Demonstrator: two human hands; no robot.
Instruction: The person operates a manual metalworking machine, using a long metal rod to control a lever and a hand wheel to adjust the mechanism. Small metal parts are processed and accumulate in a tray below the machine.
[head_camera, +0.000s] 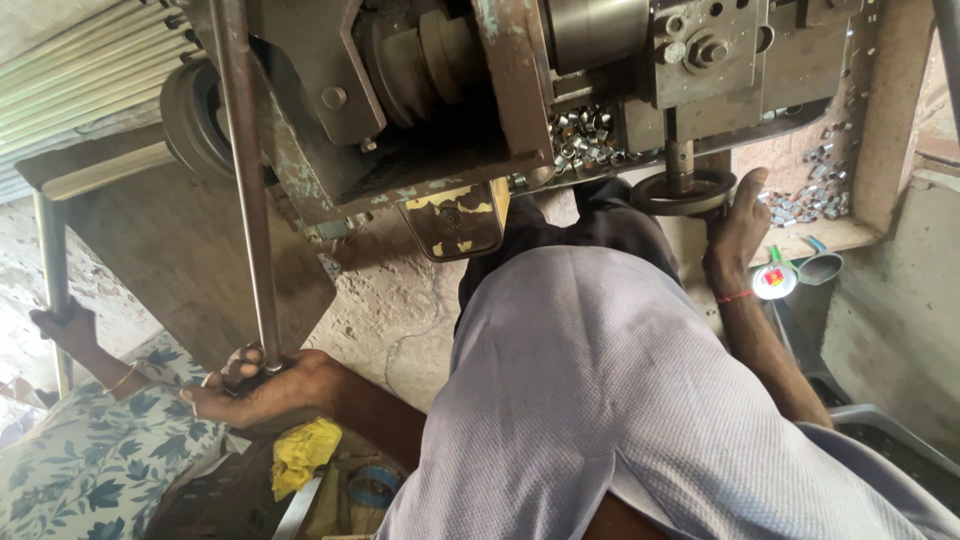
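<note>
**A:** Down at the lower left, a long steel rod (247, 180) runs up toward the machine (440, 100), and the left hand (262, 388) has its fingers wrapped round the rod's lower end.

**B:** And the right hand (735, 225)?

**A:** Up against the small round handwheel (683, 190) under the machine, fingers curled onto its rim.

**B:** Around them?

**A:** Small metal nuts (585, 135) heaped on the machine's tray, a yellow rag (305, 452) just below the left hand, and another person's hand (62, 328) closed on a post at far left.
</note>
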